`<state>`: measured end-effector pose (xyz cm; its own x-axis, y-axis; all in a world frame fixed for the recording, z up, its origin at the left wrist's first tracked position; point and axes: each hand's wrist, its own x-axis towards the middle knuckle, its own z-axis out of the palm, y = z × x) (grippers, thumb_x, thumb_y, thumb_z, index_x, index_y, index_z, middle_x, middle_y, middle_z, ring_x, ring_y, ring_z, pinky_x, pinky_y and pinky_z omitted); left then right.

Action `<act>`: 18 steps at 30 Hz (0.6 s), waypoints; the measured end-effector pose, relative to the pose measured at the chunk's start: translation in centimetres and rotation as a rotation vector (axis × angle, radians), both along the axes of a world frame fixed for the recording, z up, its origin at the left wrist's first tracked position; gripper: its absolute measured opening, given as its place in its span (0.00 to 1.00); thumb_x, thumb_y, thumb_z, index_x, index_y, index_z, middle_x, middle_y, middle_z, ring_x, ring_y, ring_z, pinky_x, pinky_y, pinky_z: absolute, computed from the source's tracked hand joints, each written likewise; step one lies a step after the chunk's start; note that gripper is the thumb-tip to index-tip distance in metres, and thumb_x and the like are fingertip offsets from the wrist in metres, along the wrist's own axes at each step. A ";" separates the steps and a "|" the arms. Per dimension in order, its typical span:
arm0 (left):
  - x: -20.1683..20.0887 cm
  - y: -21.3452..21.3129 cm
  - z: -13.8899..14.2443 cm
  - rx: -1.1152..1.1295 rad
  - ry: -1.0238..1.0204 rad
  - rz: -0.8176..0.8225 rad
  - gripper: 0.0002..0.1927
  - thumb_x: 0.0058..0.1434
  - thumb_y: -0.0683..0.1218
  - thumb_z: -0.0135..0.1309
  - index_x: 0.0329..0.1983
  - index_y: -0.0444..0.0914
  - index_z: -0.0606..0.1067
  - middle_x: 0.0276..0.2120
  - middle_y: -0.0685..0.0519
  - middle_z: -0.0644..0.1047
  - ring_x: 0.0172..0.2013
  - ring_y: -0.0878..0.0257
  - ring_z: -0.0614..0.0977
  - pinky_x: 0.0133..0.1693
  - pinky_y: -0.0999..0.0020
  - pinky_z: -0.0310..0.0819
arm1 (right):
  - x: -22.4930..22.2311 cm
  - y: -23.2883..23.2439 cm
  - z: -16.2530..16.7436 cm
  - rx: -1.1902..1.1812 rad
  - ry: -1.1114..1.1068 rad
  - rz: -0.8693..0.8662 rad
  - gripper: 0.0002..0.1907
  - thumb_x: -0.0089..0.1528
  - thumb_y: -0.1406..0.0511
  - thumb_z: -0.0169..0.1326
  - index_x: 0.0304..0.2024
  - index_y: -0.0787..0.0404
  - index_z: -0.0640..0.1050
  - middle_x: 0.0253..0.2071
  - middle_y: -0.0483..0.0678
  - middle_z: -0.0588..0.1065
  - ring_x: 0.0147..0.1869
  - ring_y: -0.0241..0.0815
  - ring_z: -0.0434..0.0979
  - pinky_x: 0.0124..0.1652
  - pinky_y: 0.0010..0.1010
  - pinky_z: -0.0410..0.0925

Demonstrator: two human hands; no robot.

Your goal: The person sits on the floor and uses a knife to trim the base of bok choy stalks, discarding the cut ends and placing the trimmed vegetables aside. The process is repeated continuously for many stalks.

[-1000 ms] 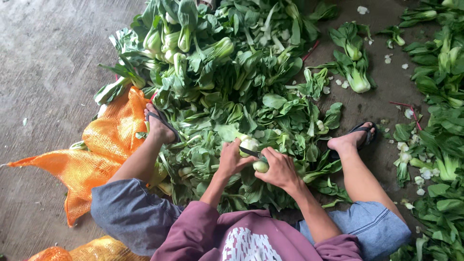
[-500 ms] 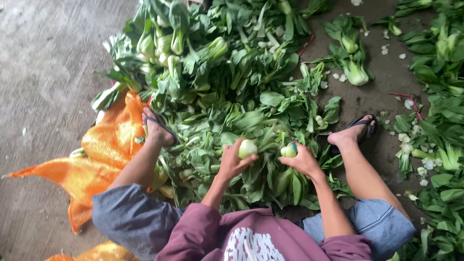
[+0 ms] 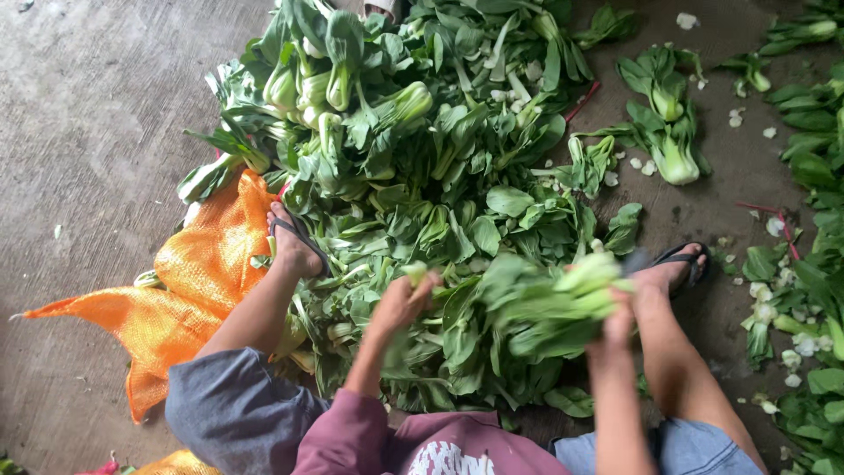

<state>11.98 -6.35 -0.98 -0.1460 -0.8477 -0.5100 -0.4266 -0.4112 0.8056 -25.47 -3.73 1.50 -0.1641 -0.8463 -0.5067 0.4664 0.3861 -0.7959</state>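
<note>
Since the earlier frame, the two hands had separated: the right hand (image 3: 618, 324) had swung outward to the side of the heap, carrying a leafy bunch (image 3: 549, 299), while the left hand (image 3: 403, 302) had stayed over the near edge of the heap of greens (image 3: 422, 158). Motion blur smeared the bunch and the right hand, so its individual fingers were hard to make out; the hand was closed around the pale stalk end of the bunch, leaves trailing toward the left hand. The left hand was curled around a small pale stem piece (image 3: 415, 271), though the grip itself was partly hidden by the knuckles. Both forearms reached forward from the bottom edge, where purple sleeves and grey trouser knees were cut off. The left foot, in a dark sandal (image 3: 294, 236), rested against the heap's left margin, touching an orange mesh sack (image 3: 193, 281) spread on the concrete floor (image 3: 88, 132). The right sandal (image 3: 684, 257) lay at the heap's right margin, its toe half covered by the blurred leaves. Separate heads of greens (image 3: 668, 132) lay apart, beyond the heap's right side.
</note>
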 end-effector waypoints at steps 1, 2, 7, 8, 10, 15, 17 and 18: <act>1.2 -1.0 -0.2 -0.086 -0.244 -0.121 0.31 0.64 0.68 0.48 0.43 0.35 0.77 0.32 0.42 0.79 0.32 0.51 0.80 0.36 0.52 0.74 | -1.5 -0.1 1.2 -0.037 -0.033 -0.045 0.37 0.59 0.48 0.46 0.64 0.63 0.71 0.61 0.54 0.75 0.62 0.50 0.74 0.61 0.43 0.66; 1.9 -2.4 -0.6 -0.176 -0.485 -0.244 0.35 0.60 0.70 0.53 0.43 0.33 0.76 0.34 0.39 0.79 0.33 0.48 0.80 0.37 0.50 0.74 | -2.7 -0.4 2.4 -0.055 -0.045 -0.082 0.38 0.59 0.49 0.46 0.66 0.64 0.70 0.61 0.55 0.74 0.63 0.50 0.74 0.62 0.43 0.66; -2.4 -12.5 -4.0 -0.655 -0.569 0.215 0.23 0.72 0.60 0.51 0.43 0.33 0.74 0.42 0.36 0.79 0.44 0.37 0.80 0.45 0.46 0.74 | -3.1 -1.2 3.4 -0.049 -0.066 -0.075 0.37 0.58 0.53 0.49 0.67 0.65 0.69 0.60 0.56 0.75 0.63 0.51 0.74 0.62 0.41 0.67; -3.9 -14.4 -4.6 -0.538 -0.592 0.199 0.25 0.69 0.61 0.55 0.44 0.32 0.73 0.41 0.35 0.79 0.43 0.37 0.80 0.44 0.45 0.74 | -2.6 -1.2 2.9 -0.032 -0.069 -0.043 0.36 0.58 0.55 0.51 0.66 0.65 0.69 0.60 0.56 0.75 0.62 0.51 0.75 0.62 0.41 0.67; -5.7 -16.9 -4.9 -0.301 -0.603 0.104 0.30 0.60 0.61 0.63 0.47 0.31 0.70 0.42 0.35 0.78 0.43 0.39 0.80 0.43 0.47 0.75 | -1.6 -1.0 1.8 -0.009 -0.075 0.011 0.35 0.57 0.57 0.53 0.65 0.65 0.70 0.58 0.56 0.76 0.62 0.52 0.75 0.61 0.40 0.67; -5.5 -14.5 -4.5 -0.160 -0.507 -0.069 0.31 0.51 0.58 0.70 0.49 0.36 0.72 0.44 0.39 0.80 0.45 0.44 0.82 0.46 0.51 0.76 | -0.3 0.1 1.7 -0.382 0.458 0.305 0.27 0.58 0.63 0.60 0.59 0.67 0.78 0.62 0.56 0.76 0.68 0.48 0.73 0.69 0.37 0.62; -4.8 -11.1 -3.3 -0.145 -0.182 0.010 0.30 0.55 0.54 0.65 0.53 0.34 0.68 0.43 0.39 0.82 0.40 0.47 0.84 0.42 0.54 0.80 | 1.0 0.5 2.8 -0.395 0.615 0.443 0.27 0.57 0.63 0.62 0.58 0.65 0.78 0.58 0.54 0.79 0.62 0.47 0.77 0.63 0.35 0.67; -4.6 -9.3 -2.5 -0.137 -0.017 0.053 0.30 0.56 0.52 0.62 0.56 0.34 0.66 0.42 0.39 0.82 0.38 0.49 0.86 0.40 0.55 0.82 | 2.1 0.6 3.3 -0.324 0.672 0.494 0.31 0.54 0.62 0.62 0.60 0.62 0.75 0.53 0.52 0.81 0.54 0.45 0.81 0.54 0.34 0.72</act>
<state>7.40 -15.62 -3.48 -0.0917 -0.9159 -0.3907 -0.4210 -0.3199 0.8488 -23.38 -3.16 4.78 0.0805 -0.9840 -0.1588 -0.2978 0.1283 -0.9460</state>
